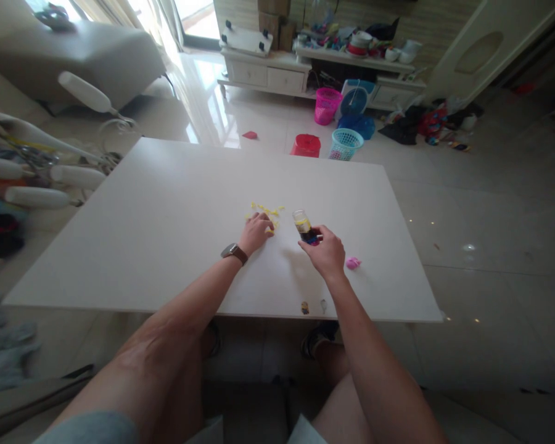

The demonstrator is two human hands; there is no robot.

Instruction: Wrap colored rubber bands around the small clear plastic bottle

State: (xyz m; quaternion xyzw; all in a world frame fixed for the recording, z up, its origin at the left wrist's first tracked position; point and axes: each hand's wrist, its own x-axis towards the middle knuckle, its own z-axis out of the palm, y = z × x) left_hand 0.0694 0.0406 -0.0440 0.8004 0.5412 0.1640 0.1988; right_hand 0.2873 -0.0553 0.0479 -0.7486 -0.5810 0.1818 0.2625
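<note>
My right hand [326, 248] is wrapped round the lower part of a small glass jar [301, 223], tilted above the white table [189, 185]. Yellow and dark contents show through its glass. Over the table's middle, my left hand [258, 232] has its fingers bent down at the near edge of scattered yellow bits [271, 211]. A yellow bit shows at its fingertips; whether they grip it is unclear. A pink lump [353, 263] lies to the right of my right hand.
Near the front edge lie a small yellow-and-dark figure [304, 307] and a small shiny item [324, 305]. Beyond the table stand a red stool [306, 145], a light-blue basket [346, 143] and a pink basket [327, 105]. Lamp arms [86, 92] stick out at left.
</note>
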